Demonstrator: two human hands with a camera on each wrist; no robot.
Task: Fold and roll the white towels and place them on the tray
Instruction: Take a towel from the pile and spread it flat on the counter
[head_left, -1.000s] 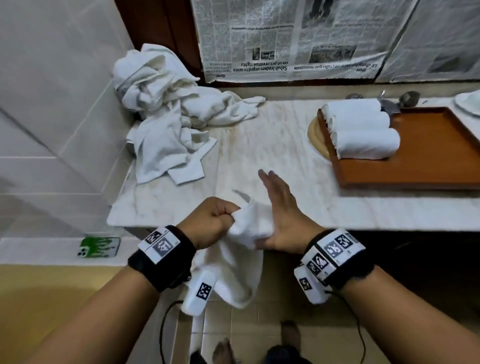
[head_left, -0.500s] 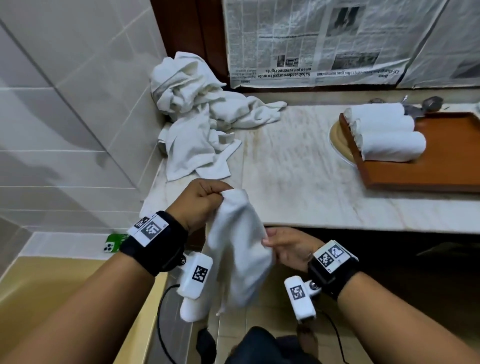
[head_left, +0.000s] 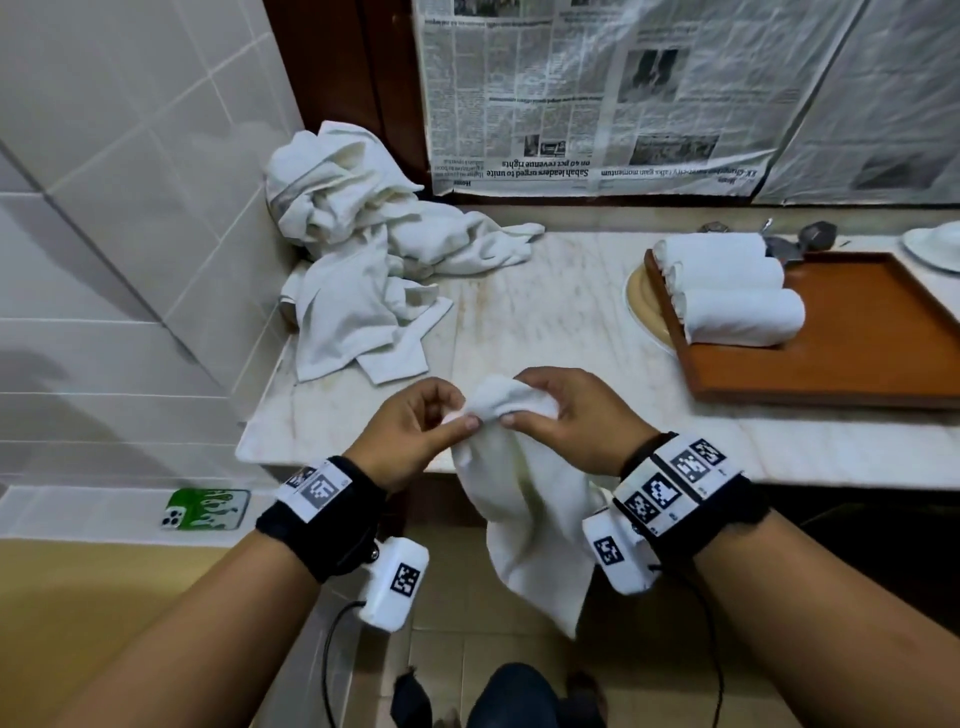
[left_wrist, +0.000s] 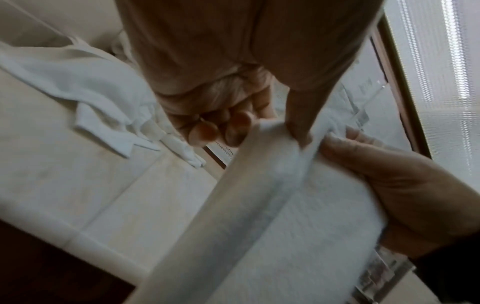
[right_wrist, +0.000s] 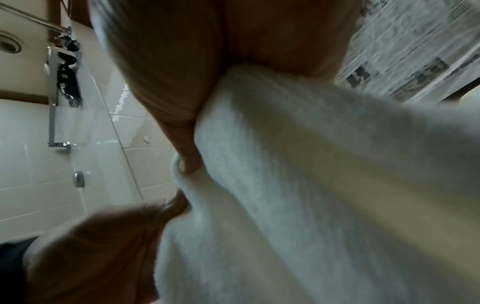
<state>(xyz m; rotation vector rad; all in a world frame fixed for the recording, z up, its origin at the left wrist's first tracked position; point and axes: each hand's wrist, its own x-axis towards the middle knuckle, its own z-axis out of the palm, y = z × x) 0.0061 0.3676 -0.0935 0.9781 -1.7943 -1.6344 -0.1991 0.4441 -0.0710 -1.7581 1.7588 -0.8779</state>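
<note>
Marble counter (head_left: 545, 322) is stretching beyond your fingers, and you are holding a white towel (head_left: 524, 499) above its near edge. Your left hand (head_left: 415, 431) is pinching one top corner between thumb and curled fingers; your right hand (head_left: 566, 415) is gripping the bunched top just beside it. Beyond your right fingertips, three rolled towels (head_left: 727, 286) are lying on the wooden tray (head_left: 857, 353); beyond your left, a crumpled pile (head_left: 363, 249).

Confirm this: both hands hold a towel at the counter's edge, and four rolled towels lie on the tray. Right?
Not quite. The head view shows three rolled towels on the tray, not four. The rest stands: the left hand and right hand both hold a towel at the counter's edge.
</note>
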